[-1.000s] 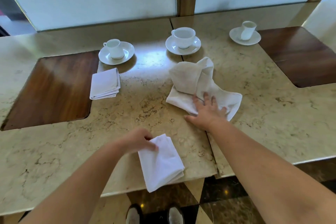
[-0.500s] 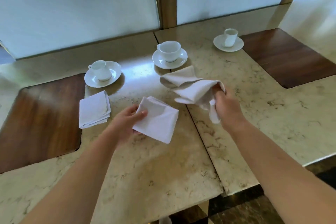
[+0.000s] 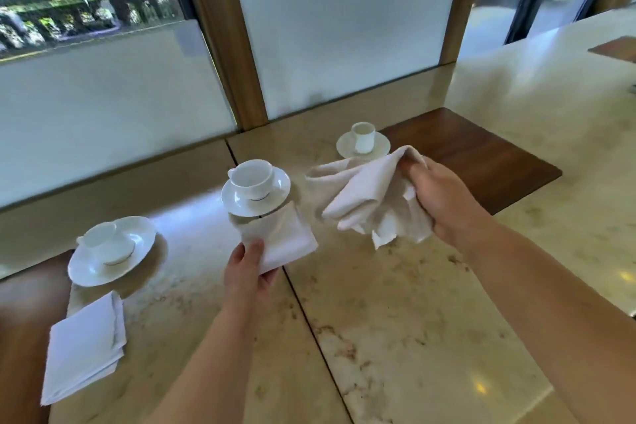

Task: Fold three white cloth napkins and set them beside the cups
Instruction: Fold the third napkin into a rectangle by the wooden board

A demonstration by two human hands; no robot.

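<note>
Three white cups on saucers stand on the marble table: a left cup [image 3: 103, 244], a middle cup [image 3: 253, 179] and a far right cup [image 3: 363, 138]. One folded white napkin [image 3: 82, 348] lies in front of the left cup. My left hand [image 3: 247, 272] grips a second folded napkin [image 3: 285, 241] by its near corner, its far edge right at the middle saucer. My right hand [image 3: 437, 196] holds a crumpled, unfolded napkin [image 3: 364, 196] in the air, just in front of the right cup.
The marble table [image 3: 395, 320] has a dark seam down its middle and wooden inlays at the left [image 3: 20, 303] and right [image 3: 481, 162]. A frosted glass panel and a wooden post [image 3: 223, 34] stand behind the cups.
My left hand has carried the folded napkin forward up to the middle saucer. My right hand has lifted the crumpled napkin up and to the right, toward the right cup. The view has tilted up.
</note>
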